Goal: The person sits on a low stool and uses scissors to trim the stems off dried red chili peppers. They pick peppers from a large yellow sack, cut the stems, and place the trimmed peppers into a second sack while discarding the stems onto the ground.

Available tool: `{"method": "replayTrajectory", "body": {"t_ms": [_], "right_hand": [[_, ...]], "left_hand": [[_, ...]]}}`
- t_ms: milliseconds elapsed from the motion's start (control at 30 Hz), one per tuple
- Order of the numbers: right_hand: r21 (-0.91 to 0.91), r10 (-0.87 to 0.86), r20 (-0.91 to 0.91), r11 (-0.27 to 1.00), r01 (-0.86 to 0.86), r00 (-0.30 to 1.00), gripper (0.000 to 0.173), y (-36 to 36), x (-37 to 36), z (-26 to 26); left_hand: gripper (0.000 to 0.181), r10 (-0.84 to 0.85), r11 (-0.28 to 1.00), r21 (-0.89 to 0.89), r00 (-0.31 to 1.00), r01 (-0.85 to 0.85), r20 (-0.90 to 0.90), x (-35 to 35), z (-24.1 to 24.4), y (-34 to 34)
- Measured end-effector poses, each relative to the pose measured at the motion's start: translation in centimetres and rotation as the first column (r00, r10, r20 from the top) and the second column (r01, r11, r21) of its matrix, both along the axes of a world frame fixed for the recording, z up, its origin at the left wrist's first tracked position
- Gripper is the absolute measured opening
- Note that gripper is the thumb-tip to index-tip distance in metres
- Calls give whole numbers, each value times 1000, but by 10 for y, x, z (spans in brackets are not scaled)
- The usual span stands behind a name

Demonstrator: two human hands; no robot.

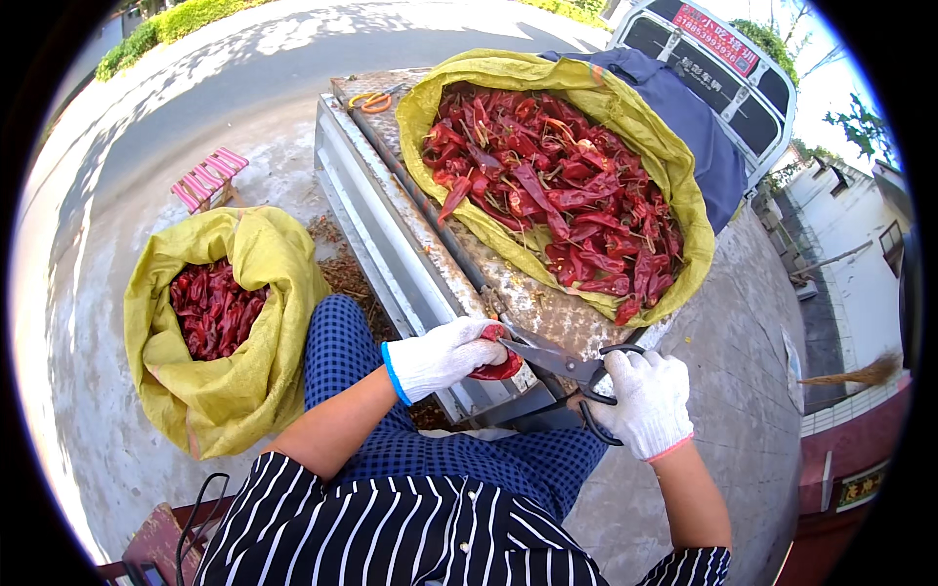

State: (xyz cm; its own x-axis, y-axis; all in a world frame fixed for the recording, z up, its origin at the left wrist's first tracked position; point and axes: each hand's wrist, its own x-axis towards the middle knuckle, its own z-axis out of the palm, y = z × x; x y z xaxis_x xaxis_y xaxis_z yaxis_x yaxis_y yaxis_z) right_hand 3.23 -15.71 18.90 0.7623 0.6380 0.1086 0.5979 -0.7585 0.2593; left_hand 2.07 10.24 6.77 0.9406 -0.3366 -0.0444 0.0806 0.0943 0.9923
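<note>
My left hand (447, 359), in a white knit glove with a blue cuff, grips a red chili pepper (497, 368) over the corner of a metal truck bed (410, 286). In my right hand (648, 403), gloved in white with a pink cuff, are black-handled scissors (560, 360). Their blades are parted, with the tips at the chili by my left fingers. Beyond them on the bed lies a wide-mouthed yellow woven sack (678, 293) full of dried red chilies (542, 168). Another yellow woven sack (242, 410), with darker red chilies (212, 308), stands on the ground to my left.
Orange-handled scissors (372, 101) lie at the bed's far left corner. A pink-striped folding stool (210, 178) stands behind the ground sack. Dark blue cloth (659, 102) is bunched by the truck's rear-window frame (703, 66). Plant scraps (348, 275) litter the ground beside the bed.
</note>
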Motion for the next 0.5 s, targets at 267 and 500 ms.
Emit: {"method": "replayTrajectory", "body": {"t_ms": [267, 500], "right_hand": [[7, -74, 23, 997, 74, 997, 63, 8, -9, -17], [60, -194, -62, 978, 198, 979, 60, 18, -14, -34]], "left_hand": [[21, 71, 994, 72, 995, -77, 76, 3, -1, -6], [26, 153, 984, -96, 988, -151, 17, 9, -17, -23]]}}
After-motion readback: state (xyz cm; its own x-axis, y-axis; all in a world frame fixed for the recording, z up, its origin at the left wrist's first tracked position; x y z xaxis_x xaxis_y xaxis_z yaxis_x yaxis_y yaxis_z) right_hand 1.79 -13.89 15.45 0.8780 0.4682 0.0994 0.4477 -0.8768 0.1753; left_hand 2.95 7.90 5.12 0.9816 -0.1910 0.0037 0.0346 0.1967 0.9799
